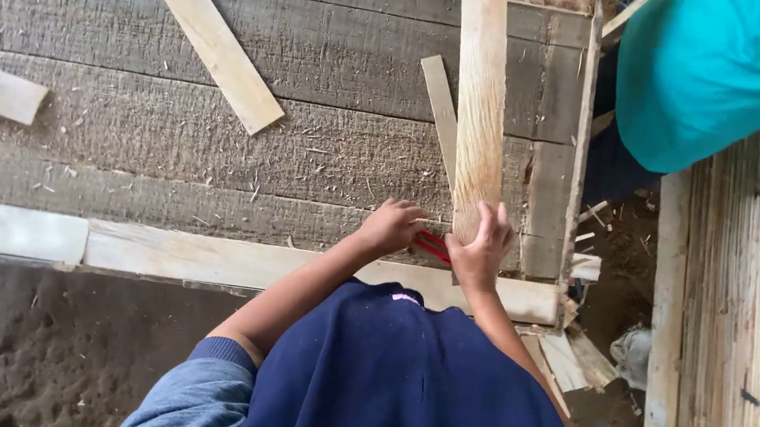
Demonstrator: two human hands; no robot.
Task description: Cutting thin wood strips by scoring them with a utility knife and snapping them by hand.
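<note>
Slippage is the main risk: the pale wooden slat [481, 109] lies on the plank surface [177, 36], running toward 12 o'clock, pinned only at its near end by the right hand [481, 248], fingers spread flat. The left hand [390, 226], at 9 o'clock of it, is curled around a red tool [433, 245] close to those fingers; a skid could nick them.

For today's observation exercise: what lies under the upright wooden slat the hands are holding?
Under the slat lie grey bench planks and a thinner strip poking out on its left. A red tool shows at its lower end; the hands cover the rest.
</note>
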